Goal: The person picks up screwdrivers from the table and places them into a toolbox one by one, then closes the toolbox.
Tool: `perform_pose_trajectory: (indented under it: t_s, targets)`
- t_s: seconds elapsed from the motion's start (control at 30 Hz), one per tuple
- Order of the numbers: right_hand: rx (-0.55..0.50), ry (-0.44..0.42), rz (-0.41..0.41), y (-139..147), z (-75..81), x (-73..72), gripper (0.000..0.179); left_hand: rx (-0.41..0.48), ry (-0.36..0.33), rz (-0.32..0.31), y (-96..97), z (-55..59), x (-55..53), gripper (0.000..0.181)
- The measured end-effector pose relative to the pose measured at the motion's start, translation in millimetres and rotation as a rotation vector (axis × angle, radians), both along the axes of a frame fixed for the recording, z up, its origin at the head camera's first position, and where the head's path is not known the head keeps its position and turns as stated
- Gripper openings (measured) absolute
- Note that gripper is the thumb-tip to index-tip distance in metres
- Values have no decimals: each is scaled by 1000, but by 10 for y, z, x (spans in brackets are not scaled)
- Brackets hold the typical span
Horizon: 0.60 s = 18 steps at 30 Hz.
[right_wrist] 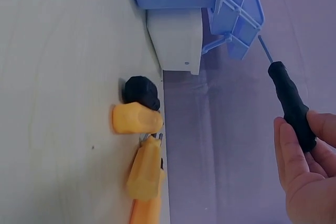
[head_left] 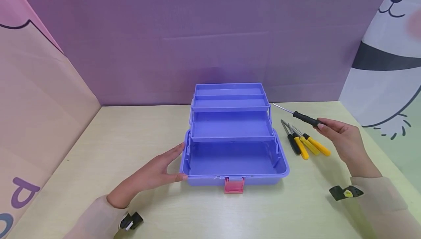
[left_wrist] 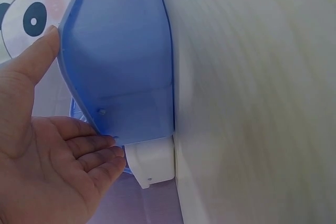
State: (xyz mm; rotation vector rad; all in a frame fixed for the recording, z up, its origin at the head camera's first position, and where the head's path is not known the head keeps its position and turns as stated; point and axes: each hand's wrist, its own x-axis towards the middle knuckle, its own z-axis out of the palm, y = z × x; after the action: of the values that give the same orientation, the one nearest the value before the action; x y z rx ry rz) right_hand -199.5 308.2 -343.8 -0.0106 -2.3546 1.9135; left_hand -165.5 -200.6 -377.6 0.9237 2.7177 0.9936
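Observation:
A purple-blue toolbox [head_left: 210, 180] stands on the table with its lid up and two tiered trays [head_left: 231, 125] spread above the bottom compartment. No items show in the trays or the compartment. My left hand [head_left: 161, 171] rests against the toolbox's left side, thumb at the front corner and fingers farther back along the rim; in the left wrist view the thumb and fingers are spread wide beside the side wall [left_wrist: 121, 51]. To the right of the box, my right hand [head_left: 345, 142] pinches a screwdriver [head_left: 304, 117] by the end of its black handle. Its thin shaft points toward the upper tray.
Several screwdrivers with yellow and black handles [head_left: 309, 145] lie in a fanned pile right of the toolbox, beneath the raised screwdriver. A pink latch [head_left: 234, 186] hangs at the box's front. A purple backdrop [head_left: 148, 49] rises behind the table [head_left: 131, 133].

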Motion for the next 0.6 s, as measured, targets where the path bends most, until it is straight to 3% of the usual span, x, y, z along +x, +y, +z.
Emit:
perform_pose_trajectory:
  t_s: [0.17,0.37,0.6]
  targets:
    - [-93,59,28,-61,12,15,27,0,1,-1,-4,-1,3,92]
    - [-90,81,33,-147,54,36,37,3,1,0,-3,5,8,92]
    - [-58,88,33,-211,84,58,29,8,0,-7,-1,20,6,93]
